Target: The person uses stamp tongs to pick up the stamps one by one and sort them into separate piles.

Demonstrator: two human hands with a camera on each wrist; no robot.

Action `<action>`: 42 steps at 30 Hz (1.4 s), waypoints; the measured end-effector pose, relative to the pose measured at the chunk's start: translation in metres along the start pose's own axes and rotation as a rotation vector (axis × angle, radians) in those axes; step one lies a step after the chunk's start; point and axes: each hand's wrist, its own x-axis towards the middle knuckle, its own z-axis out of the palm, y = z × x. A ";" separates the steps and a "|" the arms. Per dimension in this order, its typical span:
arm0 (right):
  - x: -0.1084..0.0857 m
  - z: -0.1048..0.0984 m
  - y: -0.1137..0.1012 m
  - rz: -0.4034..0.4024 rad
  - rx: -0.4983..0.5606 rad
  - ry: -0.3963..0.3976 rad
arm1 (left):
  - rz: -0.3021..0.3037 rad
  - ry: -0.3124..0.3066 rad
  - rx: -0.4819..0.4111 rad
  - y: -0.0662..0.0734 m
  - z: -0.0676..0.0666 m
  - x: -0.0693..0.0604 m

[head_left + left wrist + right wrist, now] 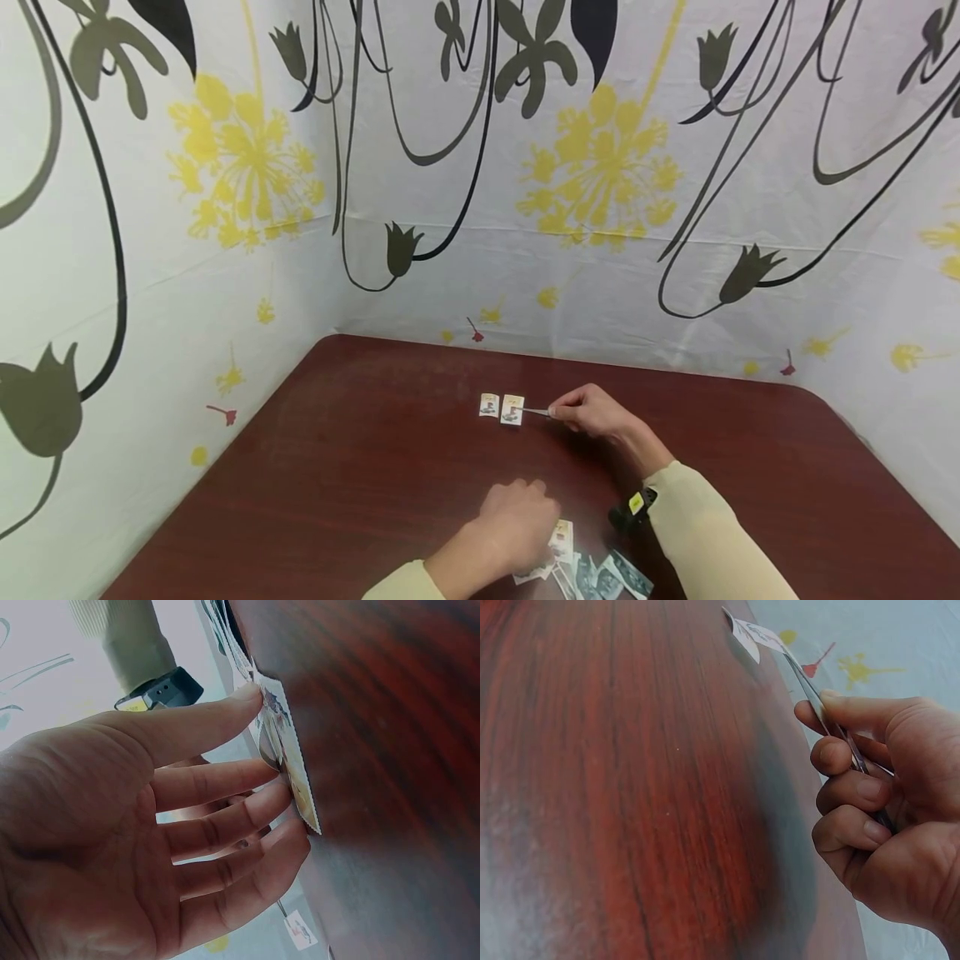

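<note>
My right hand (596, 412) grips metal tweezers (537, 411), thumb and curled fingers round them in the right wrist view (877, 780). The tweezers' tips meet a small stamp-like paper (513, 417); a second such paper (489, 405) lies just left of it. Nearer the front edge, my left hand (517, 521) is at a loose pile of similar papers (588, 575). In the left wrist view its thumb and slightly bent fingertips touch a paper with a serrated edge (289, 742); whether they pinch it firmly is unclear.
A dark red-brown table (360, 467) spans the view, with patterned white cloth (450, 192) hanging behind it and at the left. A black band with a yellow mark (637, 504) sits at the right sleeve's cuff.
</note>
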 end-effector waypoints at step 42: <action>0.034 0.006 -0.010 0.027 -0.082 -0.059 | -0.016 -0.026 -0.014 -0.001 0.001 0.002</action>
